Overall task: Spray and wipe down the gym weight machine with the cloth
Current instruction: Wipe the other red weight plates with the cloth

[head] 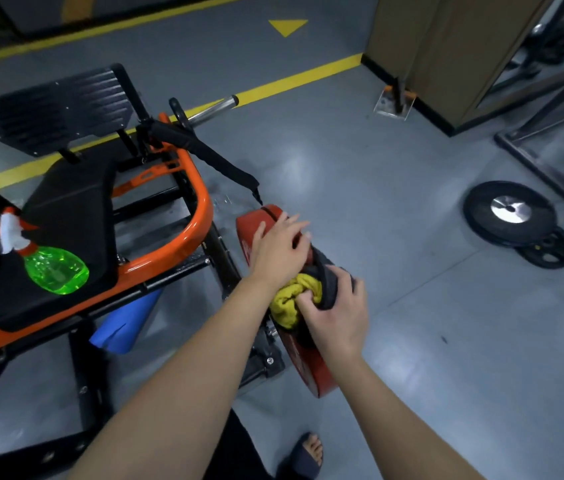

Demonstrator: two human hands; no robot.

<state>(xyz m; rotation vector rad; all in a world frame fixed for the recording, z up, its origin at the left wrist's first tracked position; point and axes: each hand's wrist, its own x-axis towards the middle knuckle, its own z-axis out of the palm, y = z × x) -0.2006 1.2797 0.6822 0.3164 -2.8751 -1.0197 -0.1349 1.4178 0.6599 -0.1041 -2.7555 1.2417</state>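
Open grey floor [394,289] lies right of the red weight plate [308,372]; the orange frame [201,220] and black crossbars [173,273] crowd its left; loose black plates [515,220] lie well apart.

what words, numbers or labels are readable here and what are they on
None can be read.
red weight plate: white marks on its face, too blurred to read.
small black plate on the floor: raised marks, too small to read.
yellow triangle on the floor: a sign, no words.
spray bottle and cloth: no label shows.
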